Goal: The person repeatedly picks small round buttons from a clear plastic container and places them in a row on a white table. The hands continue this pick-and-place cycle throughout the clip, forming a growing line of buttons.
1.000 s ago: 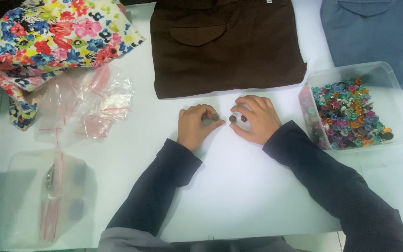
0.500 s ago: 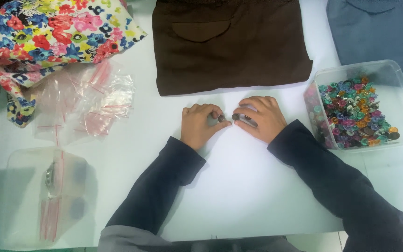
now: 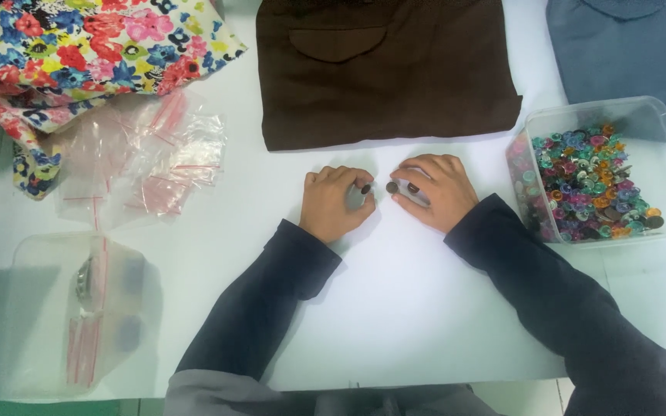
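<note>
My left hand (image 3: 335,203) rests on the white table (image 3: 395,308), fingers curled, pinching a small dark button (image 3: 365,189) at its fingertips. A few centimetres to the right, my right hand (image 3: 433,189) pinches another small dark button (image 3: 391,187) and seems to hold a small clear bag under its fingers. The two buttons nearly face each other, slightly apart. A folded brown garment (image 3: 383,69) lies just beyond both hands.
A clear plastic tub (image 3: 660,123) of several colourful buttons stands at the right. A blue garment (image 3: 626,54) lies at the far right, a floral fabric (image 3: 94,46) at the far left. Small clear zip bags (image 3: 148,158) and a clear lid (image 3: 71,308) sit on the left.
The hands have drawn slightly apart, so the two dark buttons now show between the fingertips. The view has shifted a little.
</note>
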